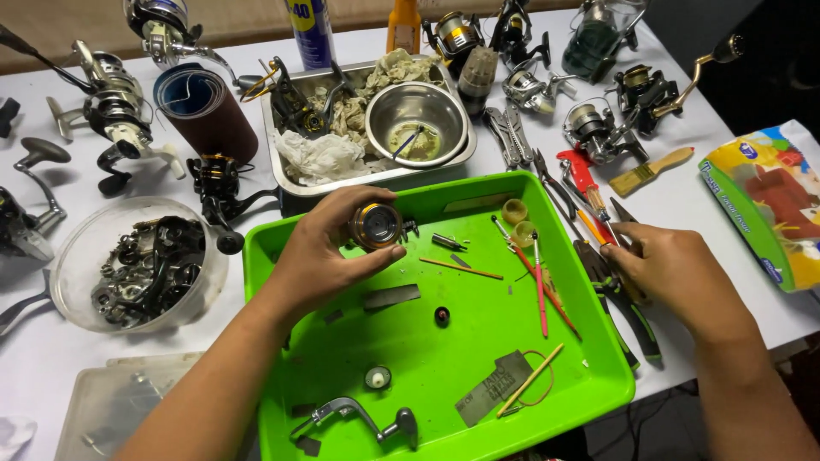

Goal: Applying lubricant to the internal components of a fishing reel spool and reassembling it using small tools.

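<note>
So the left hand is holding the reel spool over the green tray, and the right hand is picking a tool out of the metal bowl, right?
Not quite. The head view shows the right hand at the tools lying beside the green tray, not in the metal bowl. The left hand does hold the reel spool over the tray.

Bench is packed: steel tray (278, 162) full of rags (318, 156) plus a metal bowl (417, 111), sandpaper roll (207, 111), clear bowl (73, 256) of reel parts, loose reels (115, 102) all around, a paintbrush (651, 171), spray can (312, 32), and a colourful packet (769, 201) far right.
</note>
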